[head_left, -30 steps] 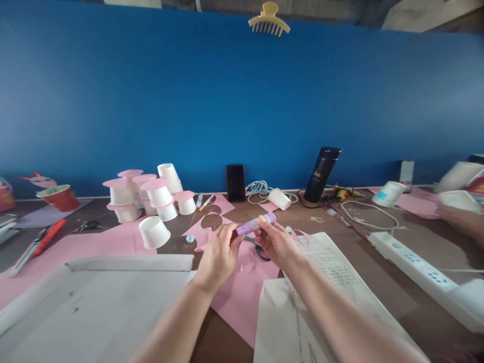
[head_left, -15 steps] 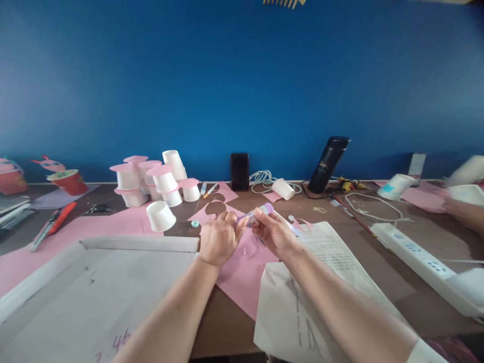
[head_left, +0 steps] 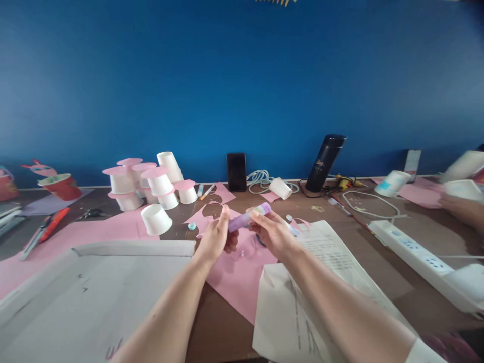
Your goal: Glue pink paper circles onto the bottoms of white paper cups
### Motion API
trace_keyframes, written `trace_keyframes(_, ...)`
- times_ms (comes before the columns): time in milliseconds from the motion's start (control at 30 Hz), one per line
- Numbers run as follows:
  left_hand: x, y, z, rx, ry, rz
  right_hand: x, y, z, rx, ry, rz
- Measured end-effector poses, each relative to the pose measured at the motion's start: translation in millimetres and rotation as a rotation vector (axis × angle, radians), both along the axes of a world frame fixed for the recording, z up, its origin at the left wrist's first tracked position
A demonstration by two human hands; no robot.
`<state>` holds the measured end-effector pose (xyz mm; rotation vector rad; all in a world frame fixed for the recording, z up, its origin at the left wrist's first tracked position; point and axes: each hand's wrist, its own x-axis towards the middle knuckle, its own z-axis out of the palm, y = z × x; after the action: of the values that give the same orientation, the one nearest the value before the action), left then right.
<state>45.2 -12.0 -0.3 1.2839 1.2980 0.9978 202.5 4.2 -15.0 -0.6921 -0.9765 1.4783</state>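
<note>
A purple glue stick [head_left: 239, 221] with a pale label is held slantwise over the pink paper [head_left: 230, 282], its right end higher. My right hand [head_left: 275, 233] pinches it near the upper end between thumb and fingers. At the lower end is my left hand [head_left: 214, 242], thumb raised alongside the tube and fingers curled beneath it. Part of a dark ring-shaped thing shows under my right hand. Left of my hands lie a small teal cap [head_left: 192, 226] and an upturned white paper cup [head_left: 156, 220].
Stacked white cups with pink paper discs [head_left: 158, 174] stand at back left, near a utility knife [head_left: 53, 224]. A white box lid [head_left: 124, 297] fills the front left. Printed sheets [head_left: 321, 267], a power strip [head_left: 416, 257] and a black flask [head_left: 325, 164] are rightward. Another person's hand [head_left: 461, 209] holds cups.
My left hand has turned from a fist wrapped over the tube to thumb up with fingers underneath. More of the glue stick shows, and the view has shifted slightly.
</note>
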Motion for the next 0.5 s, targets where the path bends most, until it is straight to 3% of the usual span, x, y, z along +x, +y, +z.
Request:
trace_keyframes(133, -0.3, -3.5, -1.8, 0.516, 0.324, 0.023, 4.0, 5.0, 1.1, -0.104, 0.091, -0.079)
trace_keyframes(233, -1.0, -2.0, -8.7, 0.737, 0.508, 0.005, 5.3, 5.3, 2.7, -0.132, 0.089, -0.094)
trace_keyframes(367, -1.9, 0.1, -14.6, 0.725, 0.585, 0.061, 3.5, 4.1, 2.7, -0.123, 0.088, -0.063)
trace_keyframes(500, 3.3, -0.8, -11.0, 0.491, 0.364, 0.073, 2.0, 2.8, 1.3, -0.091, 0.087, -0.033)
